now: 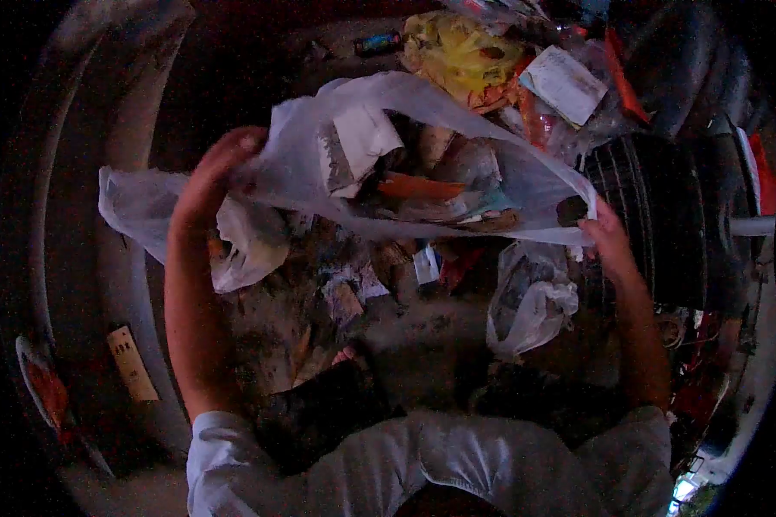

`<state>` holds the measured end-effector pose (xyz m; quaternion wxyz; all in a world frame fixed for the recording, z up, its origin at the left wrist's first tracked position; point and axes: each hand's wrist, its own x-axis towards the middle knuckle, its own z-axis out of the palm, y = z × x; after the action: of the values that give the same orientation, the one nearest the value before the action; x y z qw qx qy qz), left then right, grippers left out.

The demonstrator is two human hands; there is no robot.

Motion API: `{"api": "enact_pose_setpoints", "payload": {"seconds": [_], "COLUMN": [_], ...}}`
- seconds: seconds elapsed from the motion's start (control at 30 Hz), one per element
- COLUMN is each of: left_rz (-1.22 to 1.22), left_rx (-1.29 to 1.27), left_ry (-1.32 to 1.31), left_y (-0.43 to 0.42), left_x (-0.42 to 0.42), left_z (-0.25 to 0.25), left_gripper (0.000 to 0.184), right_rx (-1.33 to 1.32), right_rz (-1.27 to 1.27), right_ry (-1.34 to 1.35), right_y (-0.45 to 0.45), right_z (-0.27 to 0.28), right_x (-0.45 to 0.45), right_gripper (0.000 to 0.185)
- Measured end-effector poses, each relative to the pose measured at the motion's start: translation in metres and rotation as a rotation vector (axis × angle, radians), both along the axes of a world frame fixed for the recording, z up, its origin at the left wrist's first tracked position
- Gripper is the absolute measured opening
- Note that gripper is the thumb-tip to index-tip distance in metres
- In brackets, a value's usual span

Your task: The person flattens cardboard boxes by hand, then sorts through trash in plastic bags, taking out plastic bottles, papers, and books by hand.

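A large whitish see-through plastic bag (474,116) is stretched wide between my two hands, its mouth spread toward me. Inside it lie crumpled papers (366,138), an orange piece (418,186) and other mixed scraps. My left hand (237,151) grips the bag's left side, with its fingers partly hidden by the plastic. At the right end of the rim, my right hand (605,228) pinches the edge of the bag. Below my left forearm hangs or lies more white plastic (254,246); I cannot tell whether it belongs to the same bag.
A yellow bag (466,56) and a white booklet-like sheet (565,84) lie in a heap behind. A black tyre-like ridged object (655,215) stands at the right. On the floor are a clear plastic bag (535,302), paper scraps (353,293) and a beige strip with holes (132,362).
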<state>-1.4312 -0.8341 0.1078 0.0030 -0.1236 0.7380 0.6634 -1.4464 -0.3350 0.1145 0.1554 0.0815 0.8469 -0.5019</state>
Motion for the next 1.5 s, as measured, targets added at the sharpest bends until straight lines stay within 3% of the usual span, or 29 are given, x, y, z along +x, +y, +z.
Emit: {"api": "enact_pose_setpoints", "payload": {"seconds": [0.1, 0.13, 0.23, 0.33, 0.4, 0.47, 0.53, 0.57, 0.63, 0.7, 0.73, 0.8, 0.83, 0.87, 0.9, 0.93, 1.03, 1.17, 1.27, 1.33, 1.4, 1.47, 1.5], "left_rz": [-0.399, -0.358, -0.243, -0.165, -0.155, -0.169, -0.135, -0.126, -0.057, 0.044, 0.066, 0.077, 0.024, -0.012, -0.027, -0.181, -0.596, -0.988, -1.122, -1.15, -0.998, -0.598, -0.528], "left_rx": [-0.508, -0.4, -0.16, -0.06, 0.025, 0.046, 0.031, -0.052, -0.045, -0.2, -0.431, -0.896, -1.11, -1.326, -1.358, -1.305, -1.234, -1.244, -1.286, -1.323, -1.321, -1.101, -1.049], "left_ry": [-0.265, -0.177, 0.03, 0.072, 0.01, 0.068, 0.065, 0.074, 0.045, 0.077, 0.141, 0.143, 0.182, 0.23, 0.422, 0.319, 0.302, 0.358, 0.35, 0.298, 0.252, 0.367, 0.414], "left_y": [0.019, 0.02, 0.026, 0.041, 0.049, 0.046, 0.053, 0.054, 0.066, 0.024, -0.025, -0.058, -0.029, -0.001, 0.01, 0.024, 0.064, 0.115, 0.161, 0.174, 0.179, 0.173, 0.176], "left_x": [0.003, -0.001, -0.014, -0.02, -0.019, -0.025, -0.022, -0.028, -0.041, -0.036, -0.015, 0.03, 0.024, 0.015, 0.019, 0.031, 0.062, 0.086, 0.085, 0.075, 0.06, 0.036, 0.03], "left_z": [0.027, 0.021, 0.005, 0.007, 0.016, 0.007, 0.012, 0.003, -0.002, -0.019, -0.054, -0.039, -0.017, 0.003, 0.011, 0.037, 0.088, 0.132, 0.152, 0.157, 0.132, 0.073, 0.057], "left_gripper": [0.032, 0.032, 0.031, 0.032, 0.032, 0.031, 0.03, 0.03, 0.032, 0.039, 0.043, 0.058, 0.057, 0.057, 0.048, 0.044, 0.04, 0.035, 0.032, 0.03, 0.028, 0.028, 0.032], "right_rx": [0.16, 0.209, 1.003, 1.112, 0.923, 0.675, 0.741, 0.608, 0.71, 0.367, 0.205, -0.128, -0.103, -0.036, 0.109, 0.244, -0.327, -0.389, -0.433, -0.42, -0.58, -0.586, -0.593], "right_rz": [0.236, 0.31, 0.655, 0.571, 0.725, 0.718, 0.713, 0.575, 0.386, 0.468, 0.468, 0.459, 0.52, 0.418, 0.349, 0.275, 0.028, -0.013, -0.054, 0.081, 0.015, 0.046, 0.038], "right_ry": [-0.078, -0.113, 0.126, 0.406, 0.475, 0.788, 1.052, 0.888, 0.531, 0.396, 0.365, 0.248, 0.303, 0.579, 0.575, 0.568, 0.006, -0.032, 0.102, 0.087, -0.042, -0.044, -0.105], "right_y": [0.021, 0.02, 0.001, -0.079, -0.124, -0.164, -0.214, -0.226, -0.223, -0.245, -0.263, -0.282, -0.254, -0.212, -0.172, -0.143, -0.127, -0.089, -0.031, -0.016, -0.018, -0.024, -0.016], "right_z": [-0.013, -0.014, -0.008, 0.015, 0.007, -0.022, -0.043, -0.047, -0.09, -0.098, -0.091, -0.074, -0.061, -0.035, -0.034, -0.036, 0.015, 0.028, -0.013, -0.017, -0.009, -0.017, -0.025], "right_x": [-0.013, -0.013, -0.014, -0.014, -0.023, -0.029, -0.048, -0.057, -0.095, -0.1, -0.087, -0.068, -0.082, -0.084, -0.089, -0.089, -0.041, -0.011, -0.003, -0.011, -0.001, 0.002, 0.002], "right_gripper": [0.049, 0.048, 0.037, 0.031, 0.031, 0.029, 0.031, 0.031, 0.038, 0.032, 0.029, 0.025, 0.027, 0.024, 0.023, 0.023, 0.025, 0.027, 0.031, 0.04, 0.041, 0.036, 0.034]}}
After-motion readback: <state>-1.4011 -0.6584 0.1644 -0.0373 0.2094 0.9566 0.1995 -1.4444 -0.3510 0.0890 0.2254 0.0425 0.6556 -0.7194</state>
